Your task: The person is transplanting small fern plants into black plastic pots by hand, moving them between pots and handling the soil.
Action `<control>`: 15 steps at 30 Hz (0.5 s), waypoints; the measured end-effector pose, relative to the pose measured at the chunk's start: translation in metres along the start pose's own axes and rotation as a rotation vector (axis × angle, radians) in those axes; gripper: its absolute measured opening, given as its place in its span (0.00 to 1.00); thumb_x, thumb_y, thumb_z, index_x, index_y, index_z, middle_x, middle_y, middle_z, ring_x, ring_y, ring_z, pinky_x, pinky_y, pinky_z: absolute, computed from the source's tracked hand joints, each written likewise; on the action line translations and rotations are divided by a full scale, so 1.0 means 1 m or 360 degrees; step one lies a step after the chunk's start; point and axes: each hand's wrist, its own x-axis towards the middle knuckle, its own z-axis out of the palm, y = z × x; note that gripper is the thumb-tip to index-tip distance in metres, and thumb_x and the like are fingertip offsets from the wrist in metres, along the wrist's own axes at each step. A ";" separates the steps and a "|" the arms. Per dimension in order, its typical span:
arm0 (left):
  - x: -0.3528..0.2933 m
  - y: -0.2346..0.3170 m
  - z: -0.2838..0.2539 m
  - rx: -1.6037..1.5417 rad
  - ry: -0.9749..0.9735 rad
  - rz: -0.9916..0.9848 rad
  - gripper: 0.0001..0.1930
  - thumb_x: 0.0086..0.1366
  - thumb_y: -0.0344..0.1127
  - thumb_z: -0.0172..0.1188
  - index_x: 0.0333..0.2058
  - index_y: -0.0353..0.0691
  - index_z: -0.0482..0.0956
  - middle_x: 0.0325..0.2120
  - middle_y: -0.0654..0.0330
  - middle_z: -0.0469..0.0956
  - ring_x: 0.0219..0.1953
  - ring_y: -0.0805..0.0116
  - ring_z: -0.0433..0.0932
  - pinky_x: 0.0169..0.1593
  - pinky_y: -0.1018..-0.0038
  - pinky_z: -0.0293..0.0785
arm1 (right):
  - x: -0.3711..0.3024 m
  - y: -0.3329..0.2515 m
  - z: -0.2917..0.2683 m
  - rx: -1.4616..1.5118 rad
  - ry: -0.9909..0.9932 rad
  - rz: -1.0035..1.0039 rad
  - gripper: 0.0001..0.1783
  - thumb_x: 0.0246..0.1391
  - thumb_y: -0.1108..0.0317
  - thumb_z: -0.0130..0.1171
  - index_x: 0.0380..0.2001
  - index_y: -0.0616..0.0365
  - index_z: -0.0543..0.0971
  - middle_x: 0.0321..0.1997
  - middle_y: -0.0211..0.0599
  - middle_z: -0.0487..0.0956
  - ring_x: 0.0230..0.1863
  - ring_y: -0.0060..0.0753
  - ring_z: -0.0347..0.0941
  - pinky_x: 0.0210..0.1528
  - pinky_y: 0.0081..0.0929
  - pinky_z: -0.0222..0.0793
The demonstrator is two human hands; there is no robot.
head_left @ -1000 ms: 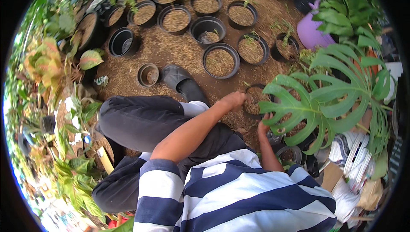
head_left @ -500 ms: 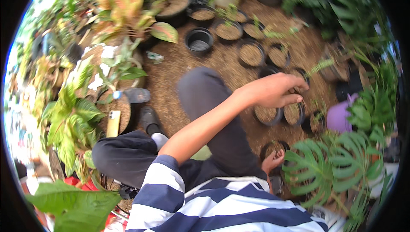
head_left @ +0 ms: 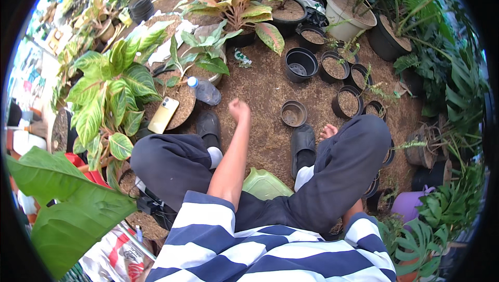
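My left hand [head_left: 239, 110] is raised over the soil in front of my left foot, its fingers curled closed. Whatever it may hold is hidden from view. My right hand [head_left: 327, 132] shows beside my right knee, fingers loosely bent and apart, with nothing seen in them; the knee hides the rest of it. Between the hands, a small dark pot [head_left: 294, 113] with a little soil inside stands upright on the ground, touched by neither. Beyond it stands a larger black pot [head_left: 301, 65] with no plant in it.
Several soil-filled black pots [head_left: 348, 101] with thin seedlings stand at the right. At the left, a phone [head_left: 163, 114] and a plastic bottle [head_left: 205, 91] rest by a big planter. A purple pot [head_left: 407, 205] is far right. Leafy plants [head_left: 112, 82] crowd both sides.
My left hand has swung back from the pots at the right to the front of my left foot. My right hand has moved forward. The small pot now shows between my feet.
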 end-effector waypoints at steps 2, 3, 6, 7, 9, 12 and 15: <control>-0.111 -0.030 -0.019 0.0717 -0.0233 -0.0271 0.25 0.62 0.44 0.62 0.53 0.37 0.69 0.53 0.45 0.71 0.54 0.46 0.73 0.59 0.57 0.69 | 0.004 -0.005 -0.033 -0.0418 0.0366 0.0006 0.23 0.61 0.61 0.63 0.56 0.52 0.71 0.47 0.32 0.77 0.38 0.27 0.76 0.37 0.30 0.77; -0.134 -0.040 -0.044 0.1068 -0.0241 -0.0263 0.31 0.62 0.49 0.62 0.57 0.37 0.67 0.60 0.40 0.66 0.60 0.43 0.69 0.61 0.53 0.66 | 0.008 0.005 -0.013 -0.0586 0.0487 0.0037 0.23 0.60 0.59 0.64 0.56 0.51 0.71 0.47 0.32 0.77 0.38 0.27 0.76 0.34 0.30 0.77; -0.190 -0.049 -0.070 0.1535 -0.0677 -0.0509 0.51 0.61 0.63 0.59 0.70 0.37 0.46 0.71 0.36 0.37 0.73 0.39 0.40 0.71 0.47 0.42 | 0.018 -0.002 -0.013 -0.0797 0.0410 0.0048 0.25 0.59 0.57 0.65 0.56 0.51 0.71 0.46 0.31 0.77 0.40 0.26 0.76 0.33 0.28 0.77; -0.200 -0.053 -0.075 0.1611 -0.0809 -0.0611 0.55 0.60 0.67 0.57 0.72 0.38 0.40 0.72 0.37 0.32 0.74 0.39 0.33 0.72 0.46 0.36 | 0.022 -0.002 -0.010 -0.0857 0.0390 0.0031 0.25 0.59 0.57 0.65 0.56 0.52 0.71 0.46 0.31 0.77 0.40 0.26 0.76 0.33 0.28 0.77; -0.195 -0.056 -0.082 0.1754 -0.1018 -0.0643 0.61 0.58 0.74 0.54 0.73 0.39 0.31 0.72 0.37 0.24 0.74 0.40 0.24 0.73 0.45 0.26 | 0.030 0.007 0.008 -0.0933 0.0323 0.0019 0.25 0.59 0.57 0.66 0.56 0.52 0.71 0.46 0.31 0.78 0.41 0.26 0.76 0.34 0.27 0.77; -0.191 -0.049 -0.075 0.1906 -0.1390 -0.0371 0.70 0.52 0.80 0.56 0.72 0.39 0.24 0.72 0.39 0.20 0.74 0.41 0.19 0.73 0.45 0.21 | 0.033 0.007 0.013 -0.1060 0.0298 -0.0004 0.32 0.59 0.55 0.65 0.62 0.53 0.66 0.51 0.35 0.76 0.49 0.29 0.74 0.41 0.30 0.76; -0.188 -0.055 -0.068 0.1896 -0.1484 -0.0074 0.73 0.49 0.79 0.60 0.72 0.37 0.24 0.72 0.38 0.21 0.74 0.41 0.19 0.73 0.46 0.22 | 0.033 0.004 0.038 -0.0965 0.0230 0.0105 0.37 0.60 0.53 0.64 0.66 0.53 0.62 0.56 0.40 0.74 0.56 0.33 0.71 0.47 0.34 0.75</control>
